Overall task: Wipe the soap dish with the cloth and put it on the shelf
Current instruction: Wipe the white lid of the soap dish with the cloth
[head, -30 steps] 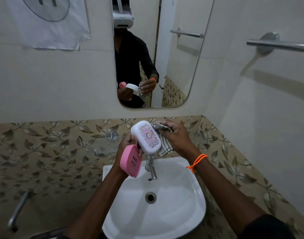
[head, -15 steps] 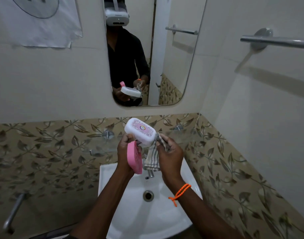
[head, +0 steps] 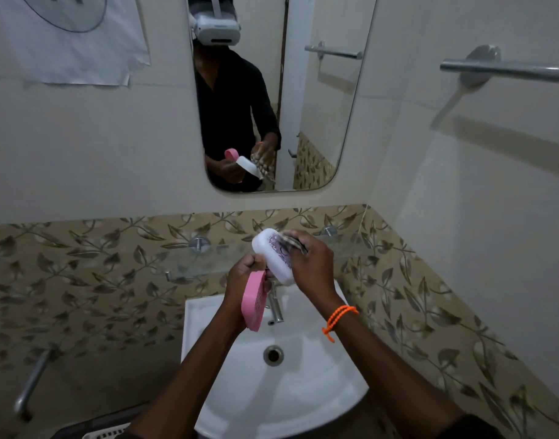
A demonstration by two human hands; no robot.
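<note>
The soap dish hangs open above the sink: a white lid (head: 273, 258) with a purple print, hinged to a pink base (head: 254, 299) that points downward. My left hand (head: 243, 277) grips the dish near its hinge. Over the lid's right side lies my right hand (head: 310, 267), pressing a striped grey cloth (head: 292, 243) onto the printed top. Most of the cloth is hidden under that hand. A glass shelf (head: 202, 264) runs along the patterned tiles just behind both hands.
A white sink (head: 310, 375) with a chrome tap (head: 275, 307) lies directly below the hands. A mirror (head: 319, 122) hangs on the wall ahead, a towel bar (head: 506, 69) at upper right, a metal handle (head: 31, 384) at lower left, a white basket (head: 104, 434) at the bottom edge.
My right hand has moved with the cloth from below the lid up onto its printed top. The dish has shifted slightly and the lid has tilted.
</note>
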